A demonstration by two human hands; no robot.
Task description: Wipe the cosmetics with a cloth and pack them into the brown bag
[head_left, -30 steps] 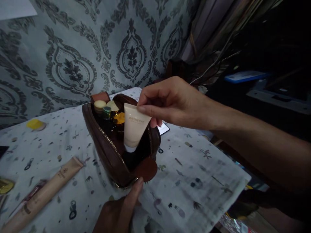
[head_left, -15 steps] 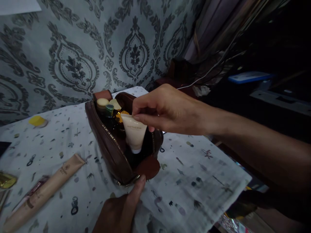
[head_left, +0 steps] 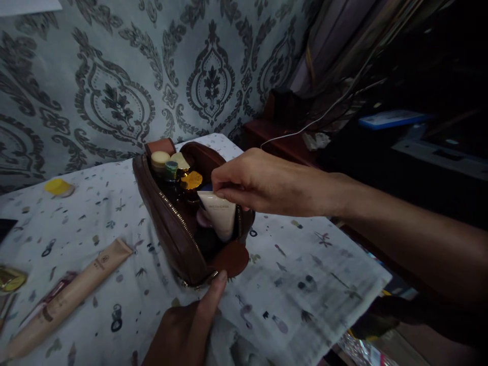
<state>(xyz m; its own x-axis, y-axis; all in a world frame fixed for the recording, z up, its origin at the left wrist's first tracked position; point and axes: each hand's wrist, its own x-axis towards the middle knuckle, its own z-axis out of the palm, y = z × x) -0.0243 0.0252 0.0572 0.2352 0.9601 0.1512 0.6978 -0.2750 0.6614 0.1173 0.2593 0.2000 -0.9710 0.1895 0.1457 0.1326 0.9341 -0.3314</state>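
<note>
A brown zippered pouch (head_left: 168, 234) stands unzipped on the patterned cloth. Between its thumb and fingers, my right hand (head_left: 251, 178) pinches the flat end of a small cream tube (head_left: 220, 213). The tube hangs cap-down inside the pouch, by its right wall, with its lower tip in shadow. At the far end of the pouch sit a round pale-lidded jar (head_left: 160, 158), a green-lidded bottle (head_left: 171, 168) and a shiny gold lid (head_left: 191, 180). My left hand (head_left: 190, 320) has one digit stretched out, its tip touching the near zip end beside a brown tab (head_left: 232, 258); its other fingers are mostly hidden.
A long beige tube (head_left: 72, 295) lies at the left beside a thin pinkish item (head_left: 57, 288). A yellow-capped item (head_left: 58, 187) and a gold object (head_left: 11, 279) are farther left. Patterned wall covering (head_left: 114, 96) rises behind. A blue-edged device (head_left: 392, 120) lies in darkness at right.
My right hand has moved slightly right and down, and the cream tube with it, now tilted nearer the pouch's right wall. The gold lid shows more. My left hand stays almost in place.
</note>
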